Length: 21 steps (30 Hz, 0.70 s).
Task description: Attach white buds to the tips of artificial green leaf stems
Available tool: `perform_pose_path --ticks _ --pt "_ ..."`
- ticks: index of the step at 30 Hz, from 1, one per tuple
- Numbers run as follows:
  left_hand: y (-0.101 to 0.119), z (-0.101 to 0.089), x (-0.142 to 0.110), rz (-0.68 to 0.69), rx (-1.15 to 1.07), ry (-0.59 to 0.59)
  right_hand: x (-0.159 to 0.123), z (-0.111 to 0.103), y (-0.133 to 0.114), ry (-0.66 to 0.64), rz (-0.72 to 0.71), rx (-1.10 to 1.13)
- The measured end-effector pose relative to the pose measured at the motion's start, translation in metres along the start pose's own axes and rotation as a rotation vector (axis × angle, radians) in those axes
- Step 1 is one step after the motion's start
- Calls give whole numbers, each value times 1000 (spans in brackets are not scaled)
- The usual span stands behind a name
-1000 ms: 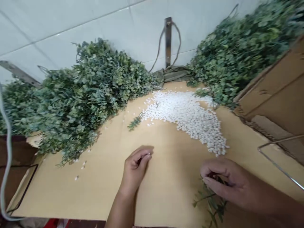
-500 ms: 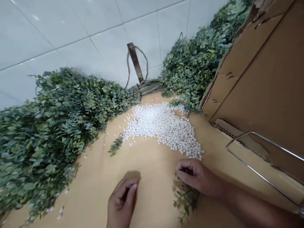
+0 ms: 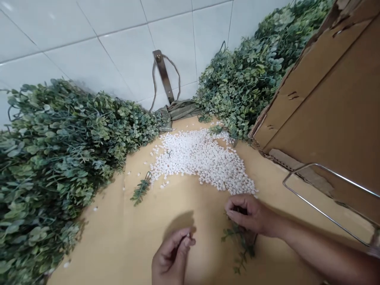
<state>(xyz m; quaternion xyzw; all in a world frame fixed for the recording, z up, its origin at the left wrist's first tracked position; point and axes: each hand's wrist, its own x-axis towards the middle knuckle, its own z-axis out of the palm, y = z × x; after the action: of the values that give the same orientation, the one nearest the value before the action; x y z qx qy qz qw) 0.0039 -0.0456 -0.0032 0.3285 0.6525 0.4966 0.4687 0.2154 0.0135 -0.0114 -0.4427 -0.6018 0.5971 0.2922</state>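
The left hand (image 3: 171, 259) has moved nearer the right hand (image 3: 251, 215), pinching what looks like a white bead (image 3: 188, 236). The right hand grips a green sprig (image 3: 242, 243) just below the bead pile (image 3: 202, 158).

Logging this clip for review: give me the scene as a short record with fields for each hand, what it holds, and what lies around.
left hand: pinches a small white piece at its fingertips, above the table
right hand: closed on a green leafy sprig, next to the bead pile
bead pile: white pieces heaped mid-table
table: tan surface
foliage: heaped left and back right
loose sprig: lies left of the pile
cardboard box: at right
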Motion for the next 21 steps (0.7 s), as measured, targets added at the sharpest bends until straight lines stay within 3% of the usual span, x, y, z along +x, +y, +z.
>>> perform_pose_path --ticks 7,12,21 --pt "9 26 -14 -173 -251 -147 -14 21 -18 156 -63 -6" --pt "7 36 -21 -239 -515 -142 -31 41 -21 204 -49 127" --pt "3 49 -34 -191 -436 -243 -46 47 -22 201 -46 240"
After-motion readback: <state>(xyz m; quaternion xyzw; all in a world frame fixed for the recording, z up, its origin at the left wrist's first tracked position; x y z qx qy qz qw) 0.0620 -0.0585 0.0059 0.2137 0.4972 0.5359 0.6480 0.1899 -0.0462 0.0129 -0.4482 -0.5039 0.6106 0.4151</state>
